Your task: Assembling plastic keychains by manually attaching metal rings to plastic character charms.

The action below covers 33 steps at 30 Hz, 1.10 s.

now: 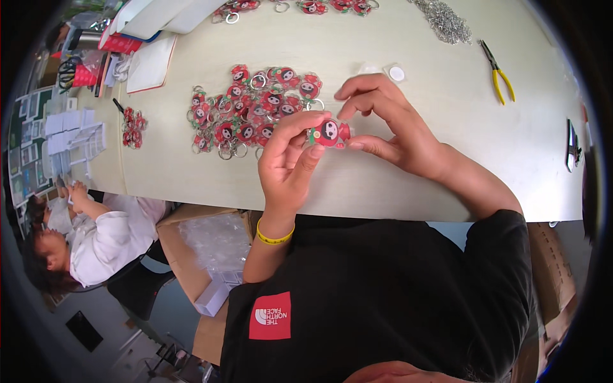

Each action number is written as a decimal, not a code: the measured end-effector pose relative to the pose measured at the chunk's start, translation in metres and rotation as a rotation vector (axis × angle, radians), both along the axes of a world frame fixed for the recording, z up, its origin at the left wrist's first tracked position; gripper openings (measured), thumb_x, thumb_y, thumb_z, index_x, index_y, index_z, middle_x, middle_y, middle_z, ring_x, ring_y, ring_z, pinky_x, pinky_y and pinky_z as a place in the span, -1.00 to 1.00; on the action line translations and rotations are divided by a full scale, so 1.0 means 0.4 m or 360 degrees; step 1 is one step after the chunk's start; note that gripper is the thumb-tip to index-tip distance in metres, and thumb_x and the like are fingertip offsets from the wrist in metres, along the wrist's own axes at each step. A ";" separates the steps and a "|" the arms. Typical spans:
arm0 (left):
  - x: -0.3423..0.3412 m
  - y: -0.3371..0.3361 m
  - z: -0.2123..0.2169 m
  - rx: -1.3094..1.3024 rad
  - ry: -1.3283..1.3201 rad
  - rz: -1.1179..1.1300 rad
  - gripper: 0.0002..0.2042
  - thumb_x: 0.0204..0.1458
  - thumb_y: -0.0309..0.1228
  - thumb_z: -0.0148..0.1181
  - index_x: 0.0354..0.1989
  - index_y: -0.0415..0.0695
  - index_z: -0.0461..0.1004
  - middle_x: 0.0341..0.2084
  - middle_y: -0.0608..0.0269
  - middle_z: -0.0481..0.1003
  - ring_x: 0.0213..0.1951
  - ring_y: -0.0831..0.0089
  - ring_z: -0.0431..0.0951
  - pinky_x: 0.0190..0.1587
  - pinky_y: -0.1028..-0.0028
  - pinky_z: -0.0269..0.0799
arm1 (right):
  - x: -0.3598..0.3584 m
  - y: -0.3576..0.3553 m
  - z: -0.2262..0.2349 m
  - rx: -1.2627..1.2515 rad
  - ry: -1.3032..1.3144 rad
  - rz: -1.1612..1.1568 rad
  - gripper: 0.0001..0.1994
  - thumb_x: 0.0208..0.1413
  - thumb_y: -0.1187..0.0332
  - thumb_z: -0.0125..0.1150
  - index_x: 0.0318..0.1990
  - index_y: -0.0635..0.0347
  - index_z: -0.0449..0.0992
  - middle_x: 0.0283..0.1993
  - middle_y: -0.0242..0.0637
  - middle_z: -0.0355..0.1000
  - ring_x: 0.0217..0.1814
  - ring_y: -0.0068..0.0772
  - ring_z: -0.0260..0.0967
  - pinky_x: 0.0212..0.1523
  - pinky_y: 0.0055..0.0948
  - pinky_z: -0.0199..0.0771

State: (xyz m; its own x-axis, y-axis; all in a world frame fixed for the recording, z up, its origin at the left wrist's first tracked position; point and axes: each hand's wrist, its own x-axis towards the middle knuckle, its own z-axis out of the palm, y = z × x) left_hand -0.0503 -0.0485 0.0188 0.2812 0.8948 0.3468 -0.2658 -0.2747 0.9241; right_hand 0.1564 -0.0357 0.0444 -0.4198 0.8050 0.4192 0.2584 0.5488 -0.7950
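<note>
Left hand and right hand pinch one red charm between fingertips, lifted just above the desk for close handling. Pile of like charms lies just beyond, within reach; yellow pliers well apart.

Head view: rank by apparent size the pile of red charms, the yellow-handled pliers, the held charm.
1. pile of red charms
2. yellow-handled pliers
3. held charm, pinched by both hands, likely nearer the camera, so it looks somewhat bigger than it is.
</note>
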 end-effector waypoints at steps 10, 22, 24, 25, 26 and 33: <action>0.013 -0.017 -0.033 0.0210 -0.0081 0.0194 -0.64 -0.10 -0.65 0.34 -0.13 -0.25 0.35 -0.12 -0.02 0.42 0.03 0.18 0.47 0.06 0.35 0.45 | -0.016 -0.019 0.027 0.0383 -0.0047 0.0008 -0.73 -0.23 0.55 0.43 -0.32 0.17 0.52 -0.25 -0.30 0.45 -0.25 -0.30 0.42 -0.22 -0.37 0.40; 0.014 -0.024 -0.041 0.0273 -0.0084 0.0140 -0.68 -0.06 -0.72 0.26 -0.12 -0.27 0.36 -0.07 -0.02 0.37 0.07 0.11 0.46 0.07 0.33 0.51 | -0.036 -0.029 0.008 0.0587 -0.0171 -0.0165 -0.77 -0.19 0.60 0.33 -0.33 0.19 0.45 -0.29 -0.28 0.42 -0.24 -0.29 0.43 -0.28 -0.44 0.48; 0.015 -0.018 -0.039 0.0208 -0.0074 0.0118 -0.68 -0.05 -0.72 0.25 -0.12 -0.28 0.35 -0.07 -0.03 0.37 0.07 0.14 0.46 0.06 0.35 0.52 | -0.035 -0.024 0.005 0.0260 -0.0035 -0.0130 -0.78 -0.15 0.61 0.31 -0.32 0.21 0.43 -0.31 -0.28 0.39 -0.28 -0.33 0.41 -0.32 -0.46 0.48; 0.015 -0.016 -0.039 0.0175 -0.0068 0.0108 -0.69 -0.04 -0.72 0.24 -0.11 -0.28 0.35 -0.07 -0.03 0.37 0.07 0.15 0.46 0.06 0.36 0.52 | -0.034 -0.023 0.005 0.0096 0.0033 -0.0113 -0.78 -0.14 0.62 0.30 -0.32 0.21 0.42 -0.32 -0.28 0.38 -0.30 -0.35 0.41 -0.35 -0.47 0.48; 0.016 -0.015 -0.040 0.0154 -0.0130 0.0099 -0.69 -0.04 -0.72 0.24 -0.11 -0.28 0.35 -0.07 -0.03 0.37 0.07 0.16 0.46 0.06 0.36 0.52 | -0.032 -0.020 0.008 -0.0024 0.0061 -0.0071 -0.78 -0.12 0.64 0.30 -0.31 0.23 0.42 -0.28 -0.27 0.38 -0.29 -0.36 0.39 -0.33 -0.47 0.47; 0.012 -0.008 -0.040 0.0179 -0.0247 0.0080 -0.67 -0.05 -0.70 0.27 -0.11 -0.27 0.36 -0.06 -0.01 0.37 0.05 0.20 0.47 0.05 0.39 0.51 | -0.023 -0.017 0.025 -0.0272 0.0164 0.0176 -0.79 -0.06 0.63 0.32 -0.28 0.26 0.44 -0.17 -0.25 0.35 -0.25 -0.41 0.35 -0.25 -0.46 0.45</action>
State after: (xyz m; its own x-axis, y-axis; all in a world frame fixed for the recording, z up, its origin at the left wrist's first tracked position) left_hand -0.0454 -0.0516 0.0029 0.1726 0.8594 0.4813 -0.3863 -0.3904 0.8357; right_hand 0.1471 -0.0425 0.0544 -0.4717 0.8194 0.3258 0.1169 0.4243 -0.8979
